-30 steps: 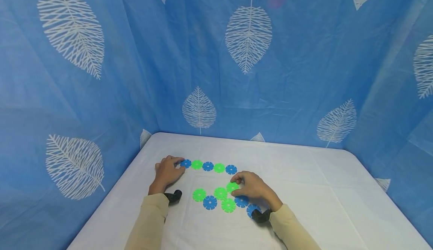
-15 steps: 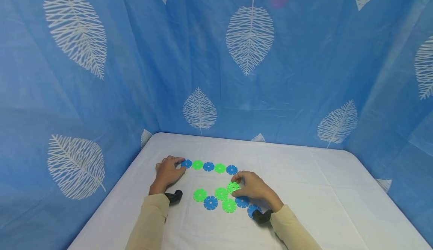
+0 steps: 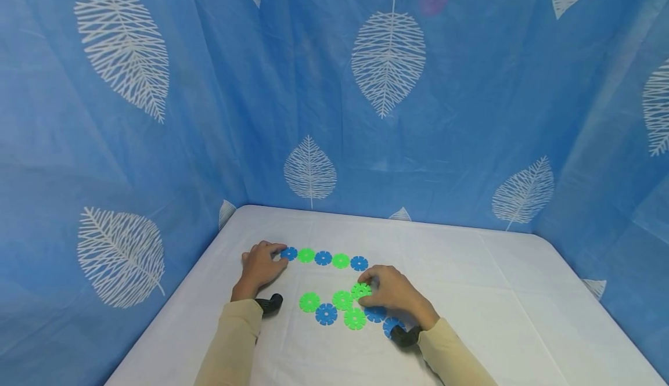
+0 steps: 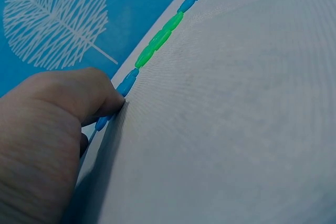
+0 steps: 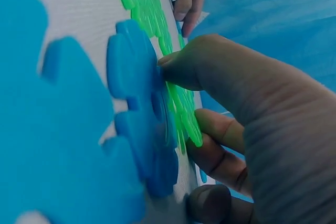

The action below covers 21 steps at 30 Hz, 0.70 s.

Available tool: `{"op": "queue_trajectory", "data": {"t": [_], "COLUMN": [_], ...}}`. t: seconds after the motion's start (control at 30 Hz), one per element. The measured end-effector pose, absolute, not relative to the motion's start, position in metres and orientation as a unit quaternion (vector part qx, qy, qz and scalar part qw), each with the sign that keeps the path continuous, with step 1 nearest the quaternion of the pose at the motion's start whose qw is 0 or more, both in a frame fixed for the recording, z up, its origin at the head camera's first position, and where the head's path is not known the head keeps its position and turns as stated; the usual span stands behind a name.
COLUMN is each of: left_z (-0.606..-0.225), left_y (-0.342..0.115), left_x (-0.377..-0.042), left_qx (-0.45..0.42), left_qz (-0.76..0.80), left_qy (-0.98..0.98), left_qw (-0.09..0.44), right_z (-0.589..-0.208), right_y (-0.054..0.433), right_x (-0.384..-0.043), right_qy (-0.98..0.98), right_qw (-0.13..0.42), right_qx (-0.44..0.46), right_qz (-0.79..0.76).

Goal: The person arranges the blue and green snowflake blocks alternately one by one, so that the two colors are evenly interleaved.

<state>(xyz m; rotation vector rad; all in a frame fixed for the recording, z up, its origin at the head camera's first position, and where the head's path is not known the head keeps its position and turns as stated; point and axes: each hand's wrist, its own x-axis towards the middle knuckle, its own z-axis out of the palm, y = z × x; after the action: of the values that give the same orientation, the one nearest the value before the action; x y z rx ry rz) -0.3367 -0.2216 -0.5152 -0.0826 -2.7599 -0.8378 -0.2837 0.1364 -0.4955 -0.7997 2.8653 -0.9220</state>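
My left hand (image 3: 261, 267) holds the blue notched plastic disc (image 3: 289, 253) at the left end of a row, thumb and fingers on its edge. In the left wrist view the thumb covers part of that blue disc (image 4: 127, 82). Rightward in the row lie a green disc (image 3: 306, 255), a blue disc (image 3: 323, 258), a green disc (image 3: 341, 260) and a blue disc (image 3: 359, 263). Below the row's right end, my right hand (image 3: 396, 290) pinches a green notched disc (image 3: 362, 293) between thumb and fingers. In the right wrist view that green disc (image 5: 184, 111) looks tilted.
Loose discs lie nearer me: a green disc (image 3: 309, 302), a blue disc (image 3: 326, 314), a green disc (image 3: 342, 300) and a green disc (image 3: 355, 319). A blue disc (image 3: 376, 314) and another blue disc (image 3: 392, 326) sit partly under the right hand and wrist. White cloth covers the table (image 3: 502, 310).
The green disc in my right hand has tilted slightly. Both hands otherwise stay where they were, and the whole view has shifted a little.
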Motion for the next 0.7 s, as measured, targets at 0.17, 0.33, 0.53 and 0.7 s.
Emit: {"op": "queue_trajectory", "data": {"t": [0.17,0.33,0.53,0.7], "left_z": [-0.5152,-0.5149,-0.5154,-0.5166], "left_y": [-0.2206,-0.2203,-0.2206,-0.2207], "left_x": [-0.3359,-0.3358,-0.3365,-0.3374], "left_qx": [-0.025,-0.024,-0.024,-0.025], "left_qz": [-0.287,-0.282,-0.281,-0.286], "left_qy": [-0.949,-0.951,-0.952,-0.95], "left_qw": [0.125,0.122,0.117,0.119], "right_z": [-0.4957,-0.4976,-0.4988,-0.4969], "right_y": [0.136,0.1368,0.1384,0.1408], "right_x": [-0.2818,-0.2818,-0.2848,-0.2869], "right_qy": [0.927,0.929,0.92,0.914], "right_qw": [-0.012,-0.038,-0.085,-0.101], "right_qx": [-0.254,-0.26,-0.268,-0.268], "right_qz": [-0.274,-0.261,-0.272,-0.288]}}
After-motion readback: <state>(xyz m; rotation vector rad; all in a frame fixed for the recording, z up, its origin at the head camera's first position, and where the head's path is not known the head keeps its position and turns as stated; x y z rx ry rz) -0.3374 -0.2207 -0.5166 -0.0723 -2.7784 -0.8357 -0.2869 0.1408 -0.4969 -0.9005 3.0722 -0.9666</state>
